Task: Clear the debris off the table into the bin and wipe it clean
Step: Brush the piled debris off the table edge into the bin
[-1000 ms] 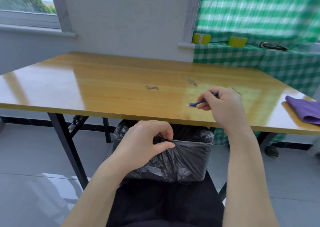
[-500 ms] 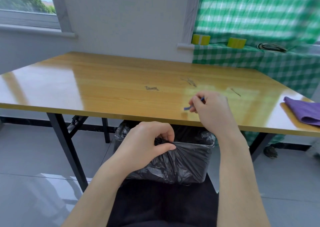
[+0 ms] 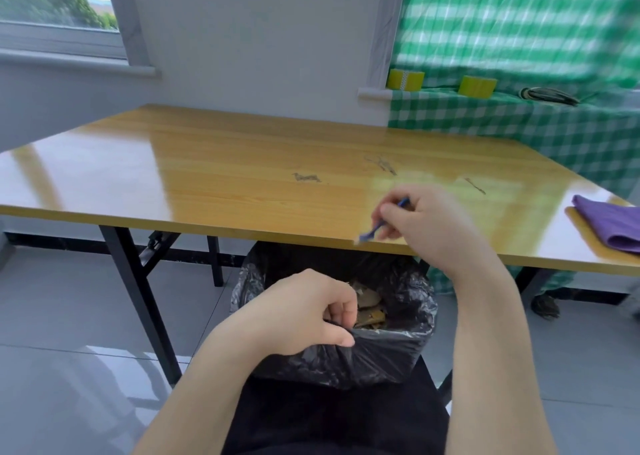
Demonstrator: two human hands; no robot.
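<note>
Now | my right hand (image 3: 426,226) pinches thin blue stick (image 3: 372,231), tip slanting near-left at wooden table's (image 3: 207,184) near edge | black-bagged bin (image 3: 391,354) below, my left hand (image 3: 304,312) gripping its rim.

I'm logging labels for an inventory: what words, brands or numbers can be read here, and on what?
No text can be read.
The left yellow tape roll shows a pale mark, too blurred to read.
The black bin bag, purple cloth and table bear none.

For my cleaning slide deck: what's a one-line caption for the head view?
Right hand holds a small blue tool at the table edge while left hand grips the bin liner.
</note>
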